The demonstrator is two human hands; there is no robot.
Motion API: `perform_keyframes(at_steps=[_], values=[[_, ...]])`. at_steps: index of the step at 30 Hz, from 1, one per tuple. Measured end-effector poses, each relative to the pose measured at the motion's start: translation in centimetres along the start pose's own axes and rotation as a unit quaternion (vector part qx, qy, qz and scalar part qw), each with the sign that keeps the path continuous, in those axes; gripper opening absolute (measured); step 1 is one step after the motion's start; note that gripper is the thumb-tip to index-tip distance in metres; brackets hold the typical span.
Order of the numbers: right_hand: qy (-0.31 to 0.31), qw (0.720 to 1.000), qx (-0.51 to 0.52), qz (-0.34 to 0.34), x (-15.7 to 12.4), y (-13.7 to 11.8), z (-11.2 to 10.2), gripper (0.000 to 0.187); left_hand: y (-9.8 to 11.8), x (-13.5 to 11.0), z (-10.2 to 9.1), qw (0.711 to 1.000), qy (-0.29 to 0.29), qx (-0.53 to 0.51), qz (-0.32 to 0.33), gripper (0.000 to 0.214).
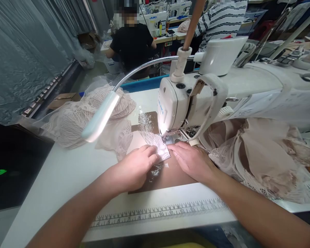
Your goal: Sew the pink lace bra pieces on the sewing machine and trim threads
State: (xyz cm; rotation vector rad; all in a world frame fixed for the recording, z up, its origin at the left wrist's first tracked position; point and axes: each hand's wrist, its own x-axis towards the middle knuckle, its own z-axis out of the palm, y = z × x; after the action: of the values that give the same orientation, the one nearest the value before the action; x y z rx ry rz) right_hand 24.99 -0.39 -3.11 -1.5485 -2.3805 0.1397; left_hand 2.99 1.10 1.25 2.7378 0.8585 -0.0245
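Observation:
A piece of pale pink lace fabric (158, 142) lies under the needle area of the white JUKI sewing machine (170, 103). My left hand (141, 163) presses on its left part, with fingers curled and the thumb close to the index finger. On the right, my right hand (188, 158) lies low with its fingers stretched out together, the fingertips touching the fabric's right edge beside the presser foot (164, 138). Beneath both hands is a brown plate (178, 175) on the white table. What lies under my palms is hidden.
Heaped lace (93, 106) lies on the left, and beige lace garments (266, 155) crowd the right. A lit gooseneck lamp (102, 117) hangs over the table. A printed ruler (155, 215) runs along the front edge. Beyond the machine, a person in black (131, 44) sits at another station.

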Motion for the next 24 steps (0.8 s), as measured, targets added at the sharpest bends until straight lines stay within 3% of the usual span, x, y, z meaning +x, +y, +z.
perform_keyframes(at_steps=[4, 7, 11, 14, 19, 24], values=[[0.008, 0.999, 0.043, -0.016, -0.1, -0.1, -0.2, 0.032, -1.0, 0.7, 0.7, 0.999, 0.029, -0.028, -0.021, 0.025], [0.015, 0.997, 0.071, -0.028, -0.1, -0.3, -0.3, 0.032, -2.4, 1.2, 0.7, 0.986, 0.046, -0.162, -0.014, 0.024], [0.025, 0.997, 0.074, -0.028, 0.1, -1.0, -0.2, 0.034, -3.5, 1.3, 0.7, 0.926, 0.029, -0.368, -0.081, 0.036], [0.053, 0.996, 0.061, -0.031, 0.3, -1.3, 0.2, 0.034, -3.7, 1.4, 0.9, 0.895, 0.019, -0.433, -0.107, 0.038], [0.057, 0.992, 0.109, -0.037, 0.0, -1.1, 0.3, 0.018, -3.2, 1.0, 0.0, 0.924, 0.011, -0.373, -0.078, 0.029], [0.008, 0.993, 0.105, -0.054, -1.0, -0.8, -0.2, 0.023, -2.6, 0.2, -1.4, 0.973, 0.007, -0.231, -0.023, 0.019]])
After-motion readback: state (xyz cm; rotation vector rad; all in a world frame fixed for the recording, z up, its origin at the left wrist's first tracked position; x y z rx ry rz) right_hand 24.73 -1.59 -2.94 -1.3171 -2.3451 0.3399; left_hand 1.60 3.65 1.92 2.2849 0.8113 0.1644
